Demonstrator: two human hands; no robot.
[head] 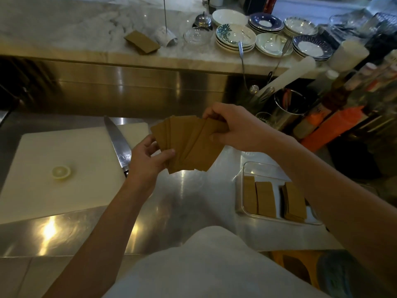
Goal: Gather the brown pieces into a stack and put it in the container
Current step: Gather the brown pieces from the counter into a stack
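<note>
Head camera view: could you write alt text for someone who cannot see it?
Two hands, left hand and right hand, hold a fanned bunch of brown pieces above a steel counter. A clear container to the right holds more brown stacks; a knife lies on a white cutting board to the left.

— How does my feed look to you?
— Dim and warm. Glare on the steel counter, brightest near the bottom left.
— I see soft highlights on the steel panel too. Edges?
— Bowed by the wide lens. The bottles at right are smeared and blurred.
</note>
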